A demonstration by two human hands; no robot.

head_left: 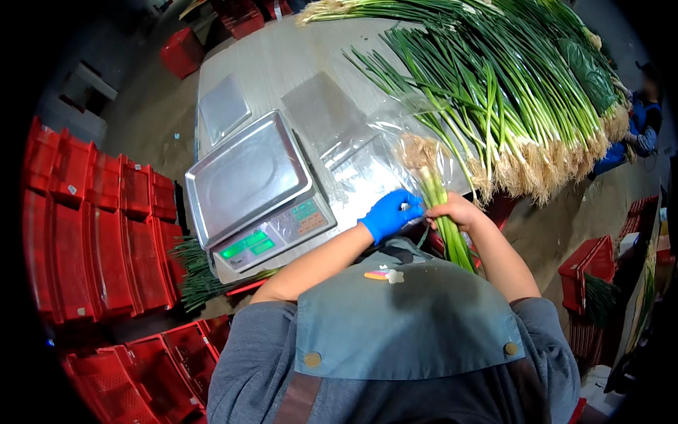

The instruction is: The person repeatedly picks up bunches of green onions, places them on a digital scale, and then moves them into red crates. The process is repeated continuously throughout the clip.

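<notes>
While bare, the right hand [459, 210] with fingers [441, 210] around green onions [432, 185]; the gloved left hand [387, 215], hold unclear.

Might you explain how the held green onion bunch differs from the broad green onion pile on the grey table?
The slim bunch is held in the bare right hand; the broad pile lies on the table. The bunch's roots point away from the person; the pile's mostly point toward them. Both have tan roots.
</notes>
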